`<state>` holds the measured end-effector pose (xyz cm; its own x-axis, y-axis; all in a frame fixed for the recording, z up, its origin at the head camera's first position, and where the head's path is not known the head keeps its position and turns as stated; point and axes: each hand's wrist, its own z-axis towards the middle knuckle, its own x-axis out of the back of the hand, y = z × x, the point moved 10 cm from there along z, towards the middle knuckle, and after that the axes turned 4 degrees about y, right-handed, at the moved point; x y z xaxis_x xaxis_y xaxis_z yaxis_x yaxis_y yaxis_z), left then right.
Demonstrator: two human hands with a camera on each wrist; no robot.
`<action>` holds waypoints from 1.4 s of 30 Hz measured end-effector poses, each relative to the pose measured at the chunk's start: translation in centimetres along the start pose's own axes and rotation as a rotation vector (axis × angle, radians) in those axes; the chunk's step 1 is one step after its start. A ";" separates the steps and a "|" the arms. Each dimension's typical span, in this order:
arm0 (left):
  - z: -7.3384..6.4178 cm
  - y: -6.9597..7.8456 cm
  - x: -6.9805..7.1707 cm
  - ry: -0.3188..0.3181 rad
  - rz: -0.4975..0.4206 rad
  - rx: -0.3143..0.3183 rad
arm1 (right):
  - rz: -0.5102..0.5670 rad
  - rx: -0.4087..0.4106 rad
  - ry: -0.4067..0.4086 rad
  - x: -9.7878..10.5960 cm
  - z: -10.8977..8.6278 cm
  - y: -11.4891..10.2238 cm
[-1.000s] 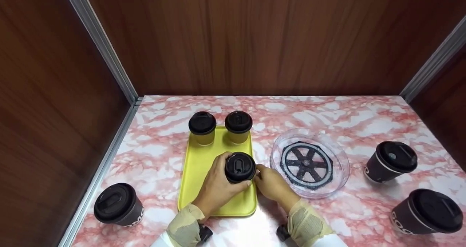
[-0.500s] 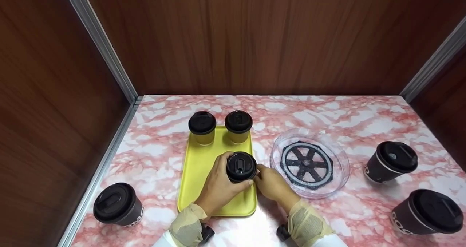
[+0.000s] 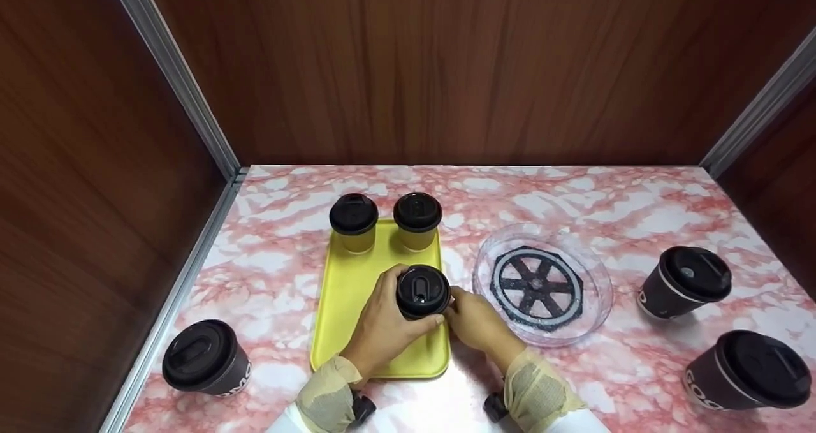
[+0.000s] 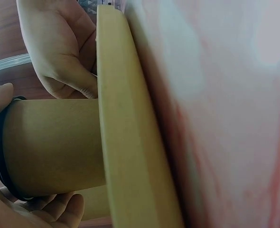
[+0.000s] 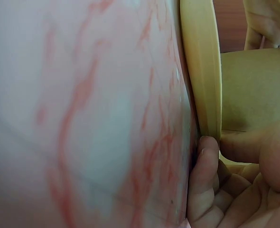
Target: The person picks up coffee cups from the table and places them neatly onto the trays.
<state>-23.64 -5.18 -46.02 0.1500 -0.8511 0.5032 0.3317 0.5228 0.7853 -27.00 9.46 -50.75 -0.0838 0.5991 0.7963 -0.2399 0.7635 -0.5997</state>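
My left hand grips a yellow paper cup with a black lid, near the right side of a yellow tray. In the left wrist view, the cup's body stands upright with its base at the tray rim, thumb and fingers round the lid end. My right hand pinches the tray's right edge; the right wrist view shows its thumb on the rim and a fingertip at the outer side. Two more lidded yellow cups stand at the tray's far end.
Right of the tray lies a round clear plastic dish with a black spoked pattern. A dark lidded cup stands at the left, two more at the right. Wood-look panels enclose the marbled table.
Between one second and half a second ago, my left hand and the held cup shifted slightly to the right. Since then both hands have stayed in place.
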 end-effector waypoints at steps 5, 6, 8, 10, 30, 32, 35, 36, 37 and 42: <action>0.1 0.0 0.0 -0.010 0.000 0.006 | -0.014 0.008 0.009 0.1 0.1 -0.1; 0.1 0.0 0.0 -0.013 0.000 0.008 | -0.013 0.006 0.008 0.1 0.1 -0.1; 0.1 -0.1 0.0 -0.020 0.000 0.012 | -0.008 -0.001 0.004 0.1 0.0 0.0; 0.1 -0.1 -0.1 -0.027 0.002 0.015 | -0.002 -0.008 0.000 0.0 0.0 0.1; 0.0 -0.1 -0.2 -0.035 -0.003 0.015 | -0.010 -0.010 -0.001 0.1 0.0 0.1; 0.0 -0.2 -0.3 -0.047 0.002 0.028 | -0.011 -0.014 -0.004 0.0 0.0 0.1; -0.1 -0.3 -0.4 -0.071 0.011 0.050 | -0.014 -0.005 0.000 0.1 0.1 -0.1; -0.1 -0.4 -0.4 -0.076 0.014 0.054 | -0.015 -0.002 0.003 0.1 0.1 -0.1; -0.2 -0.4 -0.4 -0.083 0.016 0.059 | -0.015 0.003 0.007 0.1 0.1 -0.2; -0.2 -0.1 0.0 -0.081 0.017 0.055 | -0.017 0.009 0.016 0.1 0.0 -0.1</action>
<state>-23.53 -5.29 -46.16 0.0782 -0.8365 0.5424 0.2780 0.5408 0.7939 -27.02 9.47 -50.62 -0.0643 0.5898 0.8050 -0.2501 0.7713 -0.5852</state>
